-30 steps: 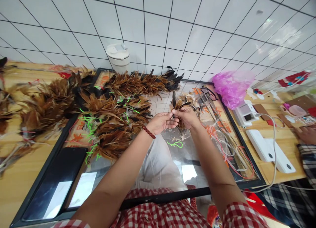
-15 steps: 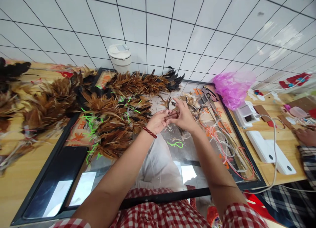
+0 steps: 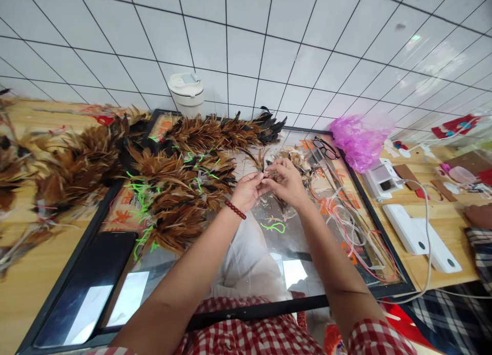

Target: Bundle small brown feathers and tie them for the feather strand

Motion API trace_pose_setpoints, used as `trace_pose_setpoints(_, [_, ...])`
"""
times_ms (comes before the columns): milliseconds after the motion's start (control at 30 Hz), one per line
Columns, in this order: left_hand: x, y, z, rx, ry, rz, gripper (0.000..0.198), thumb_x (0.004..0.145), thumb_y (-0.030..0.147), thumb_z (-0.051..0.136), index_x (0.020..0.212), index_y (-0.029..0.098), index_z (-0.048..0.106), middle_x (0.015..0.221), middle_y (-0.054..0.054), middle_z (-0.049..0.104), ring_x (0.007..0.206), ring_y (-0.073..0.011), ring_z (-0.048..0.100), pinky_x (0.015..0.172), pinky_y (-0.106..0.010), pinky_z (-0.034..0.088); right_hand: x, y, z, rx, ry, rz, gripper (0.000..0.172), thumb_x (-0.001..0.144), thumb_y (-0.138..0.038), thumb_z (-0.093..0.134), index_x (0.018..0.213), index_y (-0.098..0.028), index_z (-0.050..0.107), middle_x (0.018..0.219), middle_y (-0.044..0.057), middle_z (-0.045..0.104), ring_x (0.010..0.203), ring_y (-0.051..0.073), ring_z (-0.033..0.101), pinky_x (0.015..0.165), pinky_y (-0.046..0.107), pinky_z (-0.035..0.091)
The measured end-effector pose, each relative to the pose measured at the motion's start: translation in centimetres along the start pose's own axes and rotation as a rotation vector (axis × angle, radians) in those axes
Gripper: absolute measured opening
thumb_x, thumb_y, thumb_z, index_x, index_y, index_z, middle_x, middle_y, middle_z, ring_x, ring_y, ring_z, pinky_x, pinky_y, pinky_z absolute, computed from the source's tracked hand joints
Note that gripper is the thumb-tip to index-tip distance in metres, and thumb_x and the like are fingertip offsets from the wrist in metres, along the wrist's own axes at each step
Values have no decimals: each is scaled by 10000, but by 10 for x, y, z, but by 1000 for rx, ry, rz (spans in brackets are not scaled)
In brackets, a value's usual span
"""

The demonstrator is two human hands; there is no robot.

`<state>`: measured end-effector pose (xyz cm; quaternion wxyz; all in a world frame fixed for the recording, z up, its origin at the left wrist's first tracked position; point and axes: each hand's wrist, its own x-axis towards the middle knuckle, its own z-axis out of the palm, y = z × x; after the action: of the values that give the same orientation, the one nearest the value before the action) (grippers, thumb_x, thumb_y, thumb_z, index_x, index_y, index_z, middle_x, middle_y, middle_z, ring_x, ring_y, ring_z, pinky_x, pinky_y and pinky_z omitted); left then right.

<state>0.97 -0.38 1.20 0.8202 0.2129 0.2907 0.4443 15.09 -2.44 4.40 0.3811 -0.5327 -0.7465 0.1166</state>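
Note:
My left hand [image 3: 248, 191], with a dark red bead bracelet [image 3: 235, 210] at the wrist, is closed in a pinch on a few small brown feathers [image 3: 258, 159] that stick up past its fingertips. Fingertip to fingertip with it, my right hand [image 3: 285, 183] is bent into a pinch; what lies between its fingers is too small to make out. Behind the right hand lies a heap of pale, loose feathers [image 3: 302, 159]. To the left are brown feather bundles [image 3: 180, 219] tied with bright green strings [image 3: 140, 191]. A green string loop [image 3: 273, 227] rests on the glass below my hands.
A black-framed glass panel [image 3: 384, 237] lies under the work. On it are a phone [image 3: 86, 288], glasses [image 3: 326, 148] and tangled white and pink cord [image 3: 348, 224]. Around it stand a white lidded cup [image 3: 187, 94], a pink plastic bag [image 3: 359, 142] and white devices [image 3: 421, 237]. A co-worker's sleeve [image 3: 480, 247] shows at right.
My right hand's fingers, raised and spread half a second ago, have come down and curled in against the left fingertips. The bundles on the glass have stayed put.

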Motion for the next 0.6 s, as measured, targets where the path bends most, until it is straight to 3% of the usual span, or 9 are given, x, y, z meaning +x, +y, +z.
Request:
trace_pose_setpoints(67, [1,-1,-1,-18,3,4,107,744,162,698,768,99,615,730,-32,659,667,-106,630,719,-277,544,-1,1,0,-49,-22,-74,169,837,-331,593,940,-228,678,975,68,562,943,206,539,831,353,413])
trace_pose_setpoints(200, [1,-2,-2,-51,27,7,123,729,154,712,747,108,600,706,-13,641,643,-94,618,698,-257,538,-3,3,3,-209,-74,-161,187,891,-285,502,877,-222,678,950,57,600,873,179,543,797,340,362])
trace_pose_setpoints(367, [1,1,-3,-124,44,77,121,743,163,709,724,122,596,729,-4,638,709,-85,634,754,-240,529,-1,3,-3,-239,-80,-131,149,874,-228,492,834,-184,629,985,83,627,926,206,551,827,354,350])
trace_pose_setpoints(500, [2,8,-5,-156,119,135,108,770,186,689,758,131,596,762,-14,658,709,-84,642,710,-222,527,3,4,-19,-55,-6,-47,150,869,-261,516,790,-184,618,930,78,625,910,206,560,813,345,393])
trace_pose_setpoints(600, [4,11,-5,-125,162,161,114,770,205,689,786,137,599,705,6,633,606,-62,602,591,-182,491,4,5,-28,119,-239,-37,194,882,-300,518,786,-192,648,832,50,642,802,178,580,760,310,428])
